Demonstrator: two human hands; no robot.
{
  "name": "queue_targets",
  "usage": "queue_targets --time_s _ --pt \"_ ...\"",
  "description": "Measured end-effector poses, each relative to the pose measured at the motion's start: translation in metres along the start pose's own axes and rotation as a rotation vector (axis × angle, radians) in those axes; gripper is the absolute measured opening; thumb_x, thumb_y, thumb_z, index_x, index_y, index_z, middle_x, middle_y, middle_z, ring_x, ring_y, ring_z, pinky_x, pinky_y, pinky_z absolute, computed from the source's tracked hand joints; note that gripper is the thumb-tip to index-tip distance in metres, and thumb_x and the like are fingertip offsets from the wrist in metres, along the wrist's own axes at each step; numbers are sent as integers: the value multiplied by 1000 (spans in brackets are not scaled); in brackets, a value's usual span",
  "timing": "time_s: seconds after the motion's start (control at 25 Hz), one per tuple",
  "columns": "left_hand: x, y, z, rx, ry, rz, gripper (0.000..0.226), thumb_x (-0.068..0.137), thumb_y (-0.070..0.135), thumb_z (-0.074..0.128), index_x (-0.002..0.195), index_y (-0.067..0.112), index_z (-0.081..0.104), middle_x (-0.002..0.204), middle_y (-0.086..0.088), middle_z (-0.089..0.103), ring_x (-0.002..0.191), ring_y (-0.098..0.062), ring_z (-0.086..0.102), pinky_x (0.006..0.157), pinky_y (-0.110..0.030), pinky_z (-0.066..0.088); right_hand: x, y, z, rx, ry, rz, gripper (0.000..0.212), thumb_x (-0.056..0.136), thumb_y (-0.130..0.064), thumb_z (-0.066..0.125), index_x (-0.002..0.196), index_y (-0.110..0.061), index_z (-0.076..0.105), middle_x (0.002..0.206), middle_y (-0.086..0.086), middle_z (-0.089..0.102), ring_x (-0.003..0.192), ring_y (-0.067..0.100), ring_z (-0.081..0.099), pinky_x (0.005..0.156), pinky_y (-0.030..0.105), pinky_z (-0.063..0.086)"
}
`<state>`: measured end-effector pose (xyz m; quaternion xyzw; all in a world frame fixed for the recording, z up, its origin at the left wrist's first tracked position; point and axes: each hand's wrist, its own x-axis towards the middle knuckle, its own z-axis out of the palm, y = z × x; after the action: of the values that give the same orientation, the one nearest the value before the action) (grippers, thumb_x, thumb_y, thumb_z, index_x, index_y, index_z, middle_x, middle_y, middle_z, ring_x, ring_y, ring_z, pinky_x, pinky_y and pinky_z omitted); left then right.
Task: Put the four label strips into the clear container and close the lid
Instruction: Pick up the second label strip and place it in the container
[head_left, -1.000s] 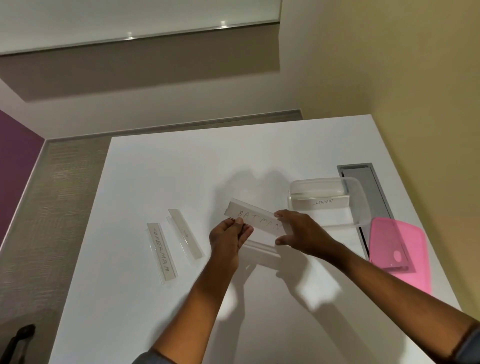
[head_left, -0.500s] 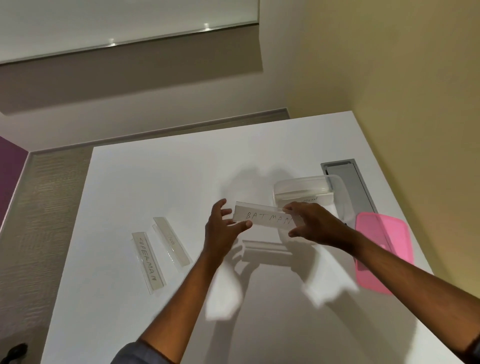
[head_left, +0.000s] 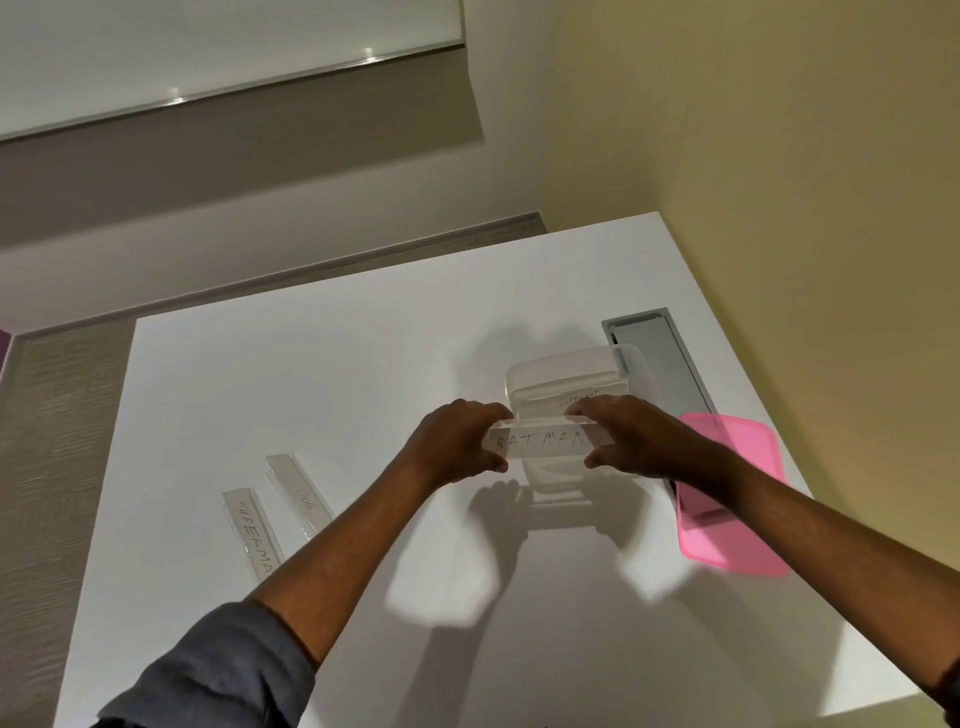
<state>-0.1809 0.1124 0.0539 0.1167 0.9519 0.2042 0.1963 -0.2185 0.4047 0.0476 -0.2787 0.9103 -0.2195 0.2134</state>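
Two label strips, SUPERMAN (head_left: 253, 535) and a second one (head_left: 300, 494), lie side by side on the white table (head_left: 311, 374). Left hand (head_left: 457, 447) and right hand (head_left: 631, 436) pinch the BATMAN strip (head_left: 540, 441) by its ends over the clear container (head_left: 566, 374), which already holds one strip (head_left: 576, 401). Pink lid (head_left: 727, 493) lies rightmost.

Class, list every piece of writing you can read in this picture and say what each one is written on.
"BATMAN": on the label strip held in both hands over the clear container.
"SUPERMA…": on the near strip on the table; its end is hidden by the arm.
"ELEPHANT", faint: on the strip inside the container.
Far strip on the table: too blurred to read.
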Motion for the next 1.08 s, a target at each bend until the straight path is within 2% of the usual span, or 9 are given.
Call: queue_targets --time_s 0.12,0.28,0.44,0.64,0.84,0.96,1.08 --pt "18 17 1 65 43 65 63 82 36 86 140 27 63 124 -1 74 110 -26 67 79 -34 50 -4 18 -12 -61 24 -7 73 76 -23 92 140 -15 60 132 8 72 118 28 68 95 45 58" --pt "47 36 5 98 78 77 57 81 35 85 132 24 61 118 -3 73 105 -28 67 75 -35 49 -2 37 -24 -204 64 5 72 80 -23 89 143 -15 55 136 7 69 119 28 66 92 42 58" --pt "72 50 15 160 55 68 59 80 37 90 126 16 58 115 -6 70 102 -30 66 75 -39 53 13 54 -25 -359 62 24 68 79 -21 89 138 -14 55 128 9 72 107 30 71 84 40 59" --pt "96 51 32 226 -23 29 60 85 32 87 136 16 60 121 -8 70 111 -31 66 82 -40 54 30 73 -17 -406 -7 27 65 79 -20 88 135 -13 56 122 9 73 101 30 72 79 39 57" --pt "110 49 49 268 -93 -19 49 86 22 84 131 16 65 120 -9 72 111 -32 68 84 -40 56 40 87 -4 -391 -92 31 71 76 -21 91 138 -12 58 127 9 71 110 29 71 79 34 49" --pt "116 49 56 287 -107 -37 43 85 17 82 126 17 68 116 -8 74 107 -33 71 77 -37 51 44 93 3 -405 -140 25 73 75 -22 92 138 -12 57 125 8 71 109 28 70 74 33 46" --pt "120 46 62 262 -105 -57 40 84 14 80 122 16 70 112 -7 75 105 -33 71 78 -37 53 50 95 5 -438 -184 2 73 75 -24 92 137 -12 56 123 8 69 107 28 69 72 33 45"
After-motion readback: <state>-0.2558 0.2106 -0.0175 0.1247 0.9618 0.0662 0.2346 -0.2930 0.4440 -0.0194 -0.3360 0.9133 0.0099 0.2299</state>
